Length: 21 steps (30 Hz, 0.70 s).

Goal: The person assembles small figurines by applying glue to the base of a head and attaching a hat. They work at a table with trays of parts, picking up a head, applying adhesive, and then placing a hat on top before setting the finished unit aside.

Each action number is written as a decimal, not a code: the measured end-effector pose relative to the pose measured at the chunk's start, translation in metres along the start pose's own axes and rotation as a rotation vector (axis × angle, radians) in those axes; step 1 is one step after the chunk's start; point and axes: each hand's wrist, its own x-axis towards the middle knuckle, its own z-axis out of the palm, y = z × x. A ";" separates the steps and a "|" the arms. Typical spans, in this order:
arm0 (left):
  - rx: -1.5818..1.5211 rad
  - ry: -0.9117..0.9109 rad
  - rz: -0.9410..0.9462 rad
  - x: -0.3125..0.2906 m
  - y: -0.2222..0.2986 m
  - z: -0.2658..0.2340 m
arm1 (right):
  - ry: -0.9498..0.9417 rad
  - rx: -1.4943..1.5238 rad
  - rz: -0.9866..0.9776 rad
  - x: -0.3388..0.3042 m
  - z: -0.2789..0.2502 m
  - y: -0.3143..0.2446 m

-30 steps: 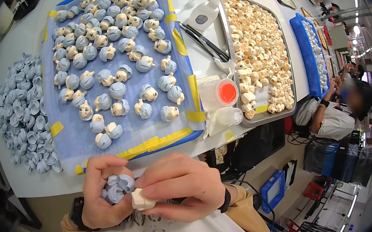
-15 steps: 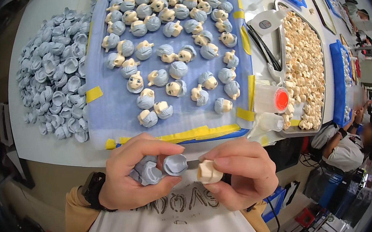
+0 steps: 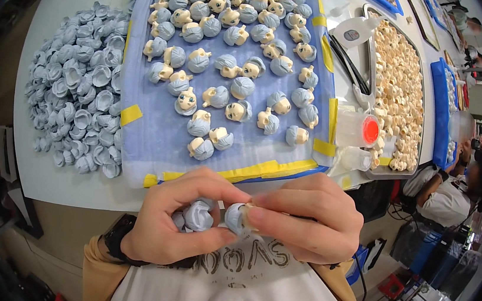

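Between the thumb and index finger of my left hand (image 3: pixel 164 225) is a pale blue hollow doll-hair shell (image 3: pixel 234 217). More blue hair shells (image 3: pixel 198 216) are tucked in that palm. My right hand (image 3: pixel 316 218) pinches a small cream doll-head piece (image 3: pixel 249 217) against the open side of the shell; its fingers hide most of it. A thin dark thing (image 3: pixel 302 217) shows between the right fingers, its kind unclear. Both hands are over my apron, just before the table's near edge. Beyond them, several doll heads with blue hair (image 3: pixel 242 88) lie on a blue, film-covered tray (image 3: pixel 154 131).
Loose blue hair shells form a heap (image 3: pixel 76 84) on the left of the table. At right stand a metal tray (image 3: pixel 376 62) of cream pieces, a white squeeze bottle (image 3: pixel 354 31), black tweezers (image 3: pixel 349 65) and a red-topped container (image 3: pixel 353 129). Another person (image 3: pixel 446 198) sits far right.
My right hand has moved left, bringing the cream piece against the blue shell in my left fingers. Earlier the two pieces were apart. The view has shifted slightly.
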 end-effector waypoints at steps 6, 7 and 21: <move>-0.337 0.080 -0.140 -0.007 0.008 0.004 | 0.063 0.017 -0.026 0.000 0.005 -0.004; -0.332 0.083 -0.113 -0.007 0.006 0.005 | 0.078 -0.009 -0.039 -0.001 0.008 -0.005; 0.048 0.072 0.231 -0.012 -0.015 0.016 | 0.125 -0.175 -0.094 -0.005 0.019 -0.012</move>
